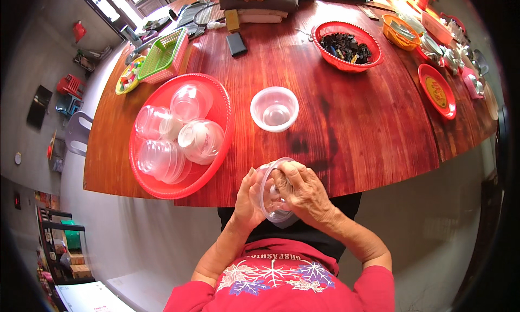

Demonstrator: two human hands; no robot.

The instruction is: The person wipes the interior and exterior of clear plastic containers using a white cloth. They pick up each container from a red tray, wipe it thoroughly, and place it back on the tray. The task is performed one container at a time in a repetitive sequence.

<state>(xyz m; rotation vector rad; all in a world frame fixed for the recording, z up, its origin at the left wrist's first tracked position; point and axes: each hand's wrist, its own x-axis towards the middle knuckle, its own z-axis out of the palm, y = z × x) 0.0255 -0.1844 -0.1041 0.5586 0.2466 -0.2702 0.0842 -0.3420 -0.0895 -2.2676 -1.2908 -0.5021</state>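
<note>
Just off the table's front edge, a clear plastic bowl (269,195) is tilted on its side between my hands. My left hand (247,201) is wrapped round its outer wall. My right hand (303,195) grips the rim from the other side, its curled fingers reaching into the bowl; their tips are partly hidden. Another clear plastic bowl (274,109) stands upright on the table ahead of my hands. To the left, a large round red tray (181,190) carries several clear plastic bowls (162,160), some nested in stacks and lying on their sides.
Beyond the red tray sit a green-and-pink basket (162,57) and a yellow basket (122,88). A red basket (353,67) of dark small items stands far right of centre, near an orange basket (403,39) and red plate (436,91). A dark box (236,44) lies near folded cloths (265,3).
</note>
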